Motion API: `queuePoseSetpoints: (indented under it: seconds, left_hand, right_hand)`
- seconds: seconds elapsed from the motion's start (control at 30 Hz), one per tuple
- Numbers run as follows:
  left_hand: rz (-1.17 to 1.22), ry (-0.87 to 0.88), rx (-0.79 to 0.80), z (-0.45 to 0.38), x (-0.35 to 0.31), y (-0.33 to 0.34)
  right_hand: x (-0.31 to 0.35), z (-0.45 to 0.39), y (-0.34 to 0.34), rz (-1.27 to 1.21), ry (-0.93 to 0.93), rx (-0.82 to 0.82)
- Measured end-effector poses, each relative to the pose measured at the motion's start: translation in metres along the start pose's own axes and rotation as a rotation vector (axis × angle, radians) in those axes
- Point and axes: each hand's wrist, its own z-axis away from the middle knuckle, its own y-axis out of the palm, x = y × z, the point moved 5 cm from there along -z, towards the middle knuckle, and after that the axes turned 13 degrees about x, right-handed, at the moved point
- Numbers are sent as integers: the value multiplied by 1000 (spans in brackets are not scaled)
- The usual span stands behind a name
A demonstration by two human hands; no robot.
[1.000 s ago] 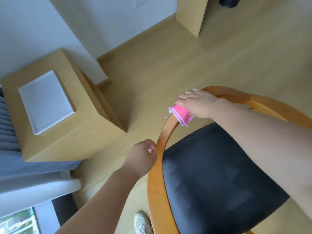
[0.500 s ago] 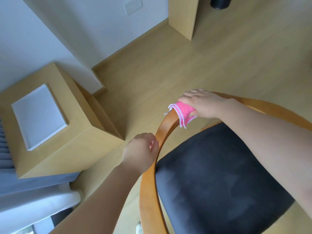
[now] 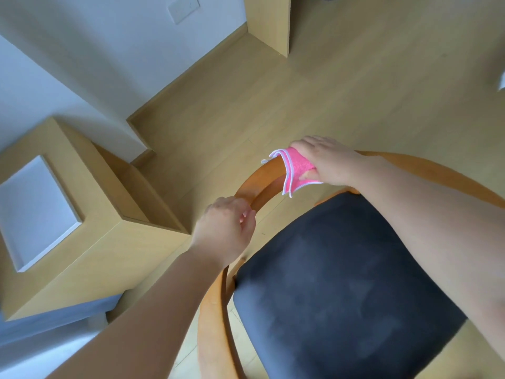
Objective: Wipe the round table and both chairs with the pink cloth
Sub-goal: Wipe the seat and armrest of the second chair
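The right hand (image 3: 329, 161) grips the pink cloth (image 3: 296, 169) wrapped over the chair (image 3: 213, 324)'s curved wooden rail; the left hand (image 3: 225, 232), fingers curled, holds that rail nearer.

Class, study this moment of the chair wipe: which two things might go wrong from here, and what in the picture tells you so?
1. The pink cloth is folded over the chair's wooden rail, with loose edges hanging free of the right hand; it may bunch or slip off mid-stroke.
2. The left hand grips the same rail just ahead of the cloth, so a stroke towards it could run into those fingers, leaving that stretch unwiped.
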Motion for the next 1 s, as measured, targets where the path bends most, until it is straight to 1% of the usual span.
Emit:
queuePoseSetpoints:
  seconds: [0.13, 0.2, 0.3, 0.5, 0.73, 0.8, 1.0]
  left_hand:
    - [6, 71, 23, -12, -23, 6]
    - [-5, 108, 51, -18, -34, 13]
    - [8, 139, 69, -26, -47, 24]
    - [6, 196, 101, -34, -70, 39]
    - [-2, 210, 149, -34, -94, 52]
    - [3, 213, 166, -35, -103, 54]
    - [-17, 248, 223, -37, -128, 61]
  right_hand:
    - [-24, 9, 9, -62, 75, -20]
    - [-43, 21, 15, -66, 164, -36]
    - [-72, 44, 24, 0, 305, -42]
    - [-84, 48, 29, 68, 356, -30]
    - [-118, 95, 38, 61, 554, 5]
    - [-124, 108, 40, 42, 604, -7]
    - [-137, 162, 54, 83, 720, -33]
